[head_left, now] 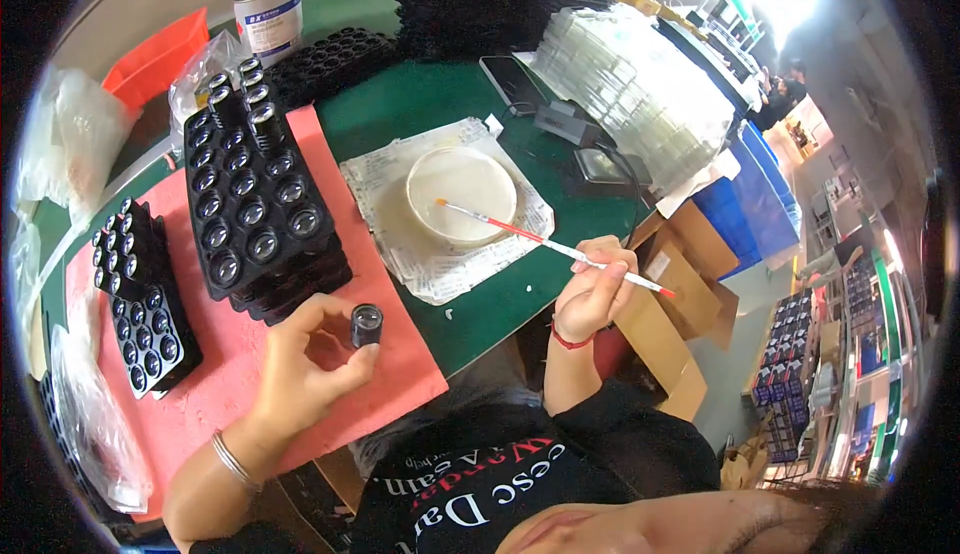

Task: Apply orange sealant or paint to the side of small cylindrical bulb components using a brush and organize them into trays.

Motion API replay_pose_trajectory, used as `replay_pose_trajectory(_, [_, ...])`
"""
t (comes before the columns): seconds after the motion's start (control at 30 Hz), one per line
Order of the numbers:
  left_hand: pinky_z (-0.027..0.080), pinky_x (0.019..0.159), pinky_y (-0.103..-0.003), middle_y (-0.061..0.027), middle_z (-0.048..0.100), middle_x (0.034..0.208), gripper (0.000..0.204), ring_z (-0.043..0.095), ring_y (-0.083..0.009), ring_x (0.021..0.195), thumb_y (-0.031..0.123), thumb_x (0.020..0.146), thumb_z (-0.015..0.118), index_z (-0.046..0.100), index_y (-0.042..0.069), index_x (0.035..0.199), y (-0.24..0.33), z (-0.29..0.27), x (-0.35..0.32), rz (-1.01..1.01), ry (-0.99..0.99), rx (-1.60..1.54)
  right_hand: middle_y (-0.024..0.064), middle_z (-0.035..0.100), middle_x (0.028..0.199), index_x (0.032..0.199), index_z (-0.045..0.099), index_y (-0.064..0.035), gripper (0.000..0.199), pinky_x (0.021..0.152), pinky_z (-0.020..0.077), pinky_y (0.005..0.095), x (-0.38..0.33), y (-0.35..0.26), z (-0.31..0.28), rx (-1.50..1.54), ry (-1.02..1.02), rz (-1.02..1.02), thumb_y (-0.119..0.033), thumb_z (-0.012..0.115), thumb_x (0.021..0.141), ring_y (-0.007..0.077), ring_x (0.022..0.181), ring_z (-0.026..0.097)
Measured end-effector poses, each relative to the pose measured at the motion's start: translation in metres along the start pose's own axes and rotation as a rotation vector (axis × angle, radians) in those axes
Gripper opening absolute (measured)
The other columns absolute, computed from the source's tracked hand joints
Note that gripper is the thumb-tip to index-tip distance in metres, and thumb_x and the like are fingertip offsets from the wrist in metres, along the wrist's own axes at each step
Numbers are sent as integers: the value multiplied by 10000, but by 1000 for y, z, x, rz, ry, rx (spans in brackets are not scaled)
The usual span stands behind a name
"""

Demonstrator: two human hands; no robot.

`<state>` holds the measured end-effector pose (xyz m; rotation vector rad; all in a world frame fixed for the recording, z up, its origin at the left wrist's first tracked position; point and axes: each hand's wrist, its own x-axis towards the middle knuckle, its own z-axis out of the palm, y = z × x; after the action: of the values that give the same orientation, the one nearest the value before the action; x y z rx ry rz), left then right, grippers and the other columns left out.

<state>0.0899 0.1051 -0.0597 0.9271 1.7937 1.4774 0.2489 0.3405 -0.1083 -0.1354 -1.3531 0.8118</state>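
Observation:
My left hand point(300, 369) pinches a small black lens barrel point(367, 325) between thumb and fingers, its glass end facing up, above the pink foam mat point(395, 399). In my right hand point(594, 299) is a thin red-and-white paintbrush point(515, 231). Its bristle tip is over the shallow round dish point(470, 176); whether it touches the contents I cannot tell. The dish rests on a worn, paper-covered square point(425, 279). Beside my left hand stands a stack of black trays point(275, 279) holding lens barrels in rows. A smaller pair of filled trays point(150, 339) lies farther left.
A metal can point(268, 19), a red bin point(160, 59) and tall black tray stacks point(470, 9) stand at the back. Clear plastic trays point(630, 84), a phone point(512, 84) and a cabled grey device point(565, 124) sit back right. Cardboard boxes point(690, 274) are right of the green table point(465, 339).

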Motion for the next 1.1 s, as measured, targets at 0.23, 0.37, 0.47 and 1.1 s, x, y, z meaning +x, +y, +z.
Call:
replay_pose_trajectory(0.23, [449, 547, -177, -15, 572, 778, 238, 539, -52, 622, 70, 745, 626, 546, -18, 951, 3, -1, 3, -22, 26, -159, 50, 427, 635, 745, 442, -54, 292, 555, 301, 241, 7, 2, -3, 330, 246, 258, -280, 372, 915, 113, 575, 362])
replay_pose_trajectory(0.37, [466, 551, -187, -31, 583, 778, 237, 566, -68, 652, 55, 770, 625, 531, -37, 967, 9, -6, 1, -97, 26, -246, -3, 364, 617, 760, 445, -89, 252, 549, 279, 237, 3, -11, 10, 615, 234, 403, -283, 399, 915, 96, 569, 328])
replay_pose_trajectory(0.47, [469, 551, -191, -29, 585, 774, 232, 558, -67, 639, 62, 775, 632, 522, -42, 951, 6, -6, 3, -96, 24, -323, -20, 360, 593, 761, 418, -95, 267, 525, 267, 234, -9, -18, 12, 682, 138, 394, -306, 383, 921, 94, 565, 317])
replay_pose_trajectory(1.1, [465, 595, -194, -26, 591, 806, 211, 538, -53, 683, 74, 781, 627, 537, -21, 946, -2, -7, 1, -25, -41, -317, -15, 326, 573, 755, 419, -77, 259, 497, 251, 214, -20, -22, 24, 512, -43, 255, -272, 389, 923, 83, 541, 299])
